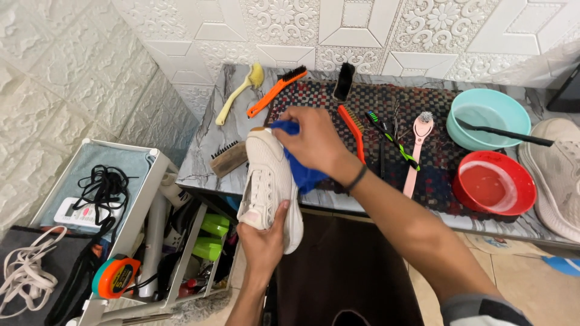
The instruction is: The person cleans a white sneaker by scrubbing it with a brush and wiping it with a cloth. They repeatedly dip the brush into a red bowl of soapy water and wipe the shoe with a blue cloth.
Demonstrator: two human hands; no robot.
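A white sneaker (266, 175) is held over the front edge of the marble-look table (208, 145), toe pointing away from me. My left hand (263, 238) grips its heel end from below. My right hand (314, 142) presses a blue cloth (302, 172) against the shoe's right side near the toe; part of the cloth hangs beneath my palm. A black band circles my right wrist.
Several brushes lie on a woven mat (417, 108): yellow (241, 90), orange (275, 90), black (344, 81), pink (417, 148). A teal bowl (488, 115) and a red bowl (494, 181) sit to the right, beside a second white sneaker (559, 172). A white shelf cart (145, 199) with laces stands at left.
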